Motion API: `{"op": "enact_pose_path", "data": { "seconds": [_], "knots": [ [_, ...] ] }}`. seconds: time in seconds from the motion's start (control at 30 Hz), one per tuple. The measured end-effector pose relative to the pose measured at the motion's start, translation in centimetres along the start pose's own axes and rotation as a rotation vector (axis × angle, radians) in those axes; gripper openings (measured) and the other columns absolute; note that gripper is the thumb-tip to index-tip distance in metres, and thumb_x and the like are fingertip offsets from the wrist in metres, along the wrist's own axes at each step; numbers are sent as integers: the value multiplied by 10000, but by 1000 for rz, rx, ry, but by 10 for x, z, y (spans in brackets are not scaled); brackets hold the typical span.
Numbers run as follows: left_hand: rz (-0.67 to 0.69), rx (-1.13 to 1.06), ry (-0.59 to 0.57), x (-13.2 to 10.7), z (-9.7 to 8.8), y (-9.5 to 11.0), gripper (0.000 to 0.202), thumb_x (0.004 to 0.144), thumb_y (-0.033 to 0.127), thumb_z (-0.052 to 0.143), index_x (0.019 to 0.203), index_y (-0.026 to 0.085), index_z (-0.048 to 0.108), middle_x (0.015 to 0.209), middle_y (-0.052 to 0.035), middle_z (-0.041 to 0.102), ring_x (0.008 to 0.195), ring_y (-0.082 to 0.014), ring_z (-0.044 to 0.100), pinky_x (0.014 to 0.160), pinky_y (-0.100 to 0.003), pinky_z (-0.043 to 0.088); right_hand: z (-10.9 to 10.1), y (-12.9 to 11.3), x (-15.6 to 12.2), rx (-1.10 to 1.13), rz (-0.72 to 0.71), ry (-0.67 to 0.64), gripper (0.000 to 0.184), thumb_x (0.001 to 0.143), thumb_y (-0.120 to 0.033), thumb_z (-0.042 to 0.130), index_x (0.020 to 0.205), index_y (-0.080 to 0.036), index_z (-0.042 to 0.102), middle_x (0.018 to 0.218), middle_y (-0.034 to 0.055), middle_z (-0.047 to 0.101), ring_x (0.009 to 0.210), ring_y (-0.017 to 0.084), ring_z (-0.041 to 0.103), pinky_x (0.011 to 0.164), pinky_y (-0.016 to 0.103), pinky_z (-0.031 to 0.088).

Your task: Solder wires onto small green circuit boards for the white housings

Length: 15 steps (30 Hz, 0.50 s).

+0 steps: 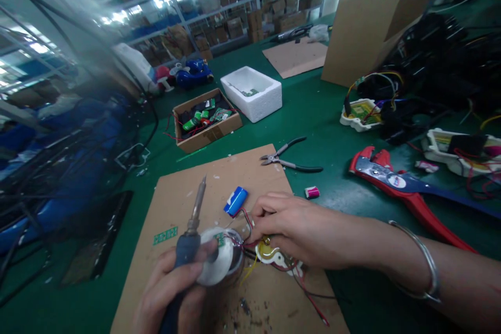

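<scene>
My left hand [168, 287] is at the bottom of the view, shut around the blue handle of a soldering iron [194, 216], whose metal tip points up and away. A white roll of solder wire [215, 258] sits just right of that hand, with a small green circuit board [220, 239] against it. My right hand [284, 224] reaches in from the right, fingers pinching thin red and black wires [250, 240] above a white and yellow plastic part [272, 255]. A blue cylindrical battery [236, 201] lies just beyond those fingers on a scorched cardboard sheet [235, 177].
Long-nosed pliers [284, 159] and a large red-handled tool [403, 193] lie on the green bench. Farther back stand a cardboard box of batteries and boards [207, 120], a white foam box [250, 93], and wired white housings [362, 115]. Shelves of cartons line the back.
</scene>
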<state>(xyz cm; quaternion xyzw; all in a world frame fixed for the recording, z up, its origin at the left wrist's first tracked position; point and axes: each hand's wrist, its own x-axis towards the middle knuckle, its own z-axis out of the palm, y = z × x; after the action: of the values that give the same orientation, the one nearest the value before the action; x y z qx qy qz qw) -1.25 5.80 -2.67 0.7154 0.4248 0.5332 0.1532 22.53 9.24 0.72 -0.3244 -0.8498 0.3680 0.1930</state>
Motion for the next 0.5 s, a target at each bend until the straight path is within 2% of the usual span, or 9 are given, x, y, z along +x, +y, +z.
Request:
{"op": "enact_pose_path", "data": {
  "seconds": [0.1, 0.27, 0.4, 0.5],
  "knots": [
    [79, -28, 15, 1, 1, -3, 87, 833, 269, 602, 905, 226, 627, 897, -39, 675, 825, -252, 682, 765, -423, 559, -2, 2, 3, 24, 14, -8, 372, 804, 49, 478, 998, -176, 701, 1043, 48, 585, 1021, 157, 531, 934, 274, 398],
    [168, -22, -76, 3, -7, -11, 170, 809, 184, 593, 972, 219, 625, 949, -41, 693, 874, -247, 680, 803, -421, 550, 1, 7, 6, 22, -26, 12, 382, 788, 69, 491, 932, -196, 725, 997, 24, 566, 952, 142, 548, 877, 264, 416],
    [211, 30, -108, 5, -10, -13, 202, 784, 164, 610, 980, 214, 613, 962, -45, 706, 896, -242, 674, 824, -411, 520, 2, 6, 7, 4, -55, 24, 302, 821, 12, 546, 919, -207, 728, 1006, 20, 576, 962, 142, 541, 867, 259, 408],
    [230, 24, -83, 5, -9, -13, 194, 782, 148, 599, 966, 205, 618, 938, -55, 705, 889, -255, 679, 813, -423, 517, 1, 4, 7, -6, -45, 12, 229, 840, -40, 577, 893, -203, 729, 1003, 24, 579, 950, 141, 541, 846, 250, 413]
  ]
}}
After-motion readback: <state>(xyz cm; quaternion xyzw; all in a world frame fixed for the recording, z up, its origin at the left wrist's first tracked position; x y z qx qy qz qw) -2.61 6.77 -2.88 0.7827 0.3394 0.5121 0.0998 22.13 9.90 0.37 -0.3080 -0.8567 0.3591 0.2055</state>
